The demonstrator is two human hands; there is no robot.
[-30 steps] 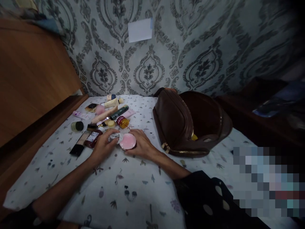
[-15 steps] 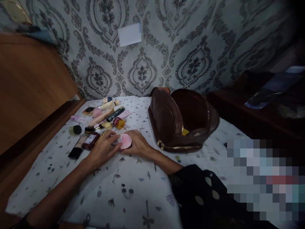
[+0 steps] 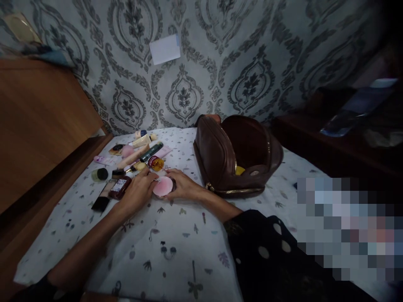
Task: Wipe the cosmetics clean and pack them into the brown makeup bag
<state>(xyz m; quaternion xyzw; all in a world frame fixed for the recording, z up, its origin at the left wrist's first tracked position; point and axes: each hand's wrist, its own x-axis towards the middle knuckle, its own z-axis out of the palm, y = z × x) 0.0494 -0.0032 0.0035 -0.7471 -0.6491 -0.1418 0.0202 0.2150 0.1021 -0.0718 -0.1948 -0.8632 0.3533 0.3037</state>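
Observation:
A small round container with a pink top (image 3: 163, 186) lies low over the printed sheet, between my two hands. My right hand (image 3: 181, 184) grips it from the right, fingers behind and thumb in front. From the left, the curled fingers of my left hand (image 3: 141, 184) meet its upper left edge. Close beyond my hands is a jar with an amber body and dark red label (image 3: 155, 162). Just left of my left hand lie a dark red bottle with a patterned label (image 3: 120, 187) and a black-capped beige tube (image 3: 103, 197).
Several cosmetics, including a dark green tube (image 3: 151, 152) and a pink puff (image 3: 127, 151), lie grouped behind. An unzipped brown leather bag (image 3: 214, 153) stands to the right, something yellow (image 3: 239, 170) inside. A wooden panel (image 3: 47, 121) borders the left; patterned wall (image 3: 185, 92) rises behind.
My left fingers have drawn back off the pink top to its edge, so more of it shows. The view has shifted slightly; the bag and cosmetics stay in place.

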